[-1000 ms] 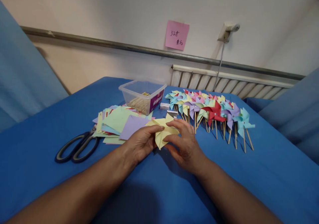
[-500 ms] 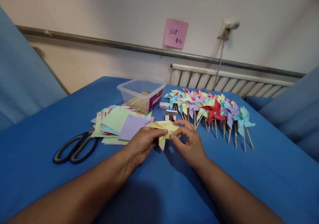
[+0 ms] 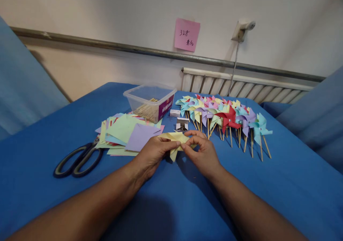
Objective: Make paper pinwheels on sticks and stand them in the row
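A craft room, seemingly at home; a blue-covered worktop point(image 3: 281, 183) holds coloured paper squares point(image 3: 125, 130), scissors point(image 3: 77, 160) and finished pinwheels point(image 3: 227, 117); a radiator point(image 3: 241, 87) lines the wall.

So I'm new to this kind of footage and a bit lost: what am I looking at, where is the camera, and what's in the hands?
There is no machine here. A camera worn on a person's head looks forward and down at their two bare hands. The left hand and right hand both pinch a folded yellow paper just above a blue table. On the table lie scissors, a pile of coloured paper squares, a clear plastic box holding thin wooden sticks, a small open box, and a row of finished paper pinwheels on sticks. A pink note hangs on the wall.
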`<action>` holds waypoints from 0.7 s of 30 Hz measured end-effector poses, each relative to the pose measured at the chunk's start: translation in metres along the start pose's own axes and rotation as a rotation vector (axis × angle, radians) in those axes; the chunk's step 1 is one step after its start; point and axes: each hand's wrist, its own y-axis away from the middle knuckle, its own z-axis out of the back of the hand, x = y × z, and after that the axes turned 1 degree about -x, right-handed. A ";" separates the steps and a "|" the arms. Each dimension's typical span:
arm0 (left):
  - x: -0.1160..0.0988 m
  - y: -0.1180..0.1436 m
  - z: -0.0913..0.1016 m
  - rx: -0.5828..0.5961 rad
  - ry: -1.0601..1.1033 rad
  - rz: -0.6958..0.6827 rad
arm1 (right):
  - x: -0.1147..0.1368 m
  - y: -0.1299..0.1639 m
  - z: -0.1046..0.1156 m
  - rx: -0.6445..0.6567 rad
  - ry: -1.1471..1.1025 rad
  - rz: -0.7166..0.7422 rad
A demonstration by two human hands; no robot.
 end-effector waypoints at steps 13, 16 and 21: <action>-0.002 0.001 -0.001 0.032 0.001 0.001 | -0.005 0.001 -0.001 0.009 -0.055 -0.024; -0.002 0.000 0.000 0.042 0.014 0.006 | -0.005 0.001 -0.001 -0.027 -0.133 -0.069; -0.008 0.002 0.003 0.063 0.028 0.051 | -0.005 -0.002 0.000 0.006 -0.538 -0.506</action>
